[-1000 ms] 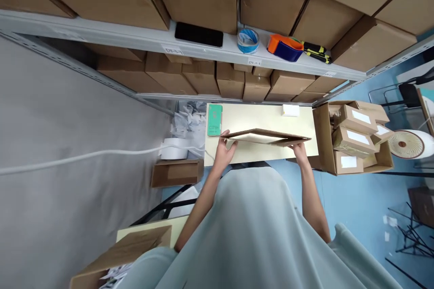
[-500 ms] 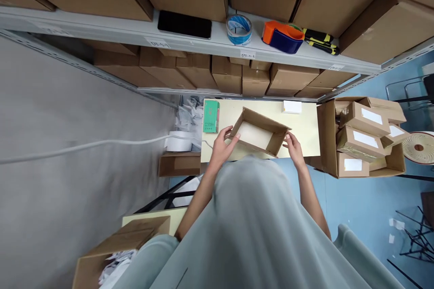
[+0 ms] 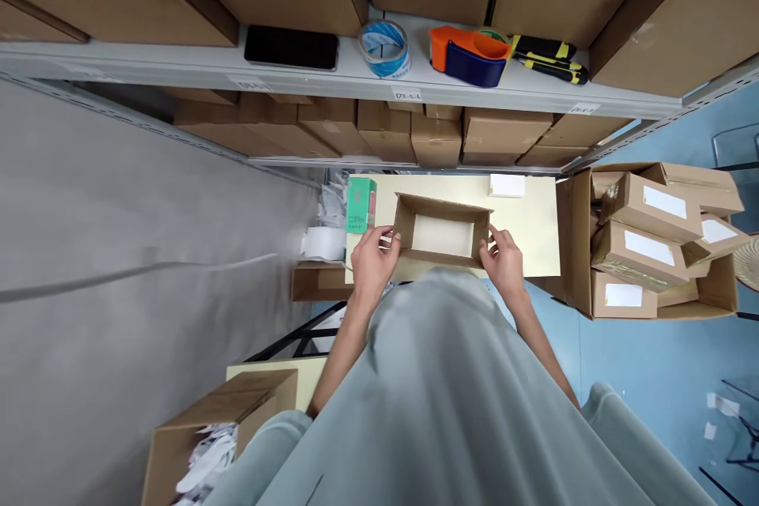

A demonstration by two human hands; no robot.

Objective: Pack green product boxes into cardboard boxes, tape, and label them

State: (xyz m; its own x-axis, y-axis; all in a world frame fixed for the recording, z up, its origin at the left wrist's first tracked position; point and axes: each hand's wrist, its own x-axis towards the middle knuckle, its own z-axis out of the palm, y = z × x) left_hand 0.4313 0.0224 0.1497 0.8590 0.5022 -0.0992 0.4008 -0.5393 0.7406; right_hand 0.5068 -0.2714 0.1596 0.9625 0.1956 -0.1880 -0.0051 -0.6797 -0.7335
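Observation:
An open cardboard box [image 3: 442, 259] with a pale inner bottom sits on the cream table [image 3: 534, 241] in front of me. My left hand [image 3: 375, 257] grips its left end, thumb at the near left corner and fingers round the outside. At the near right corner my right hand [image 3: 503, 257] pinches the box wall between thumb and fingers. A green box [image 3: 358, 205] stands just beyond my left hand. Near the table's far edge, to the right, lies a small white box [image 3: 507, 186].
Above the table, a shelf holds a phone [image 3: 290, 47], a tape roll [image 3: 385, 50], an orange and blue tape dispenser [image 3: 468, 55] and black-yellow cutters [image 3: 549, 59]. A large carton [image 3: 575, 245] of labelled boxes stands right; a carton [image 3: 169, 455] with crumpled paper sits lower left.
The cardboard box has turned from slanted to nearly square with the table and shifted left. My right hand has closed on its near right corner. The view has shifted slightly.

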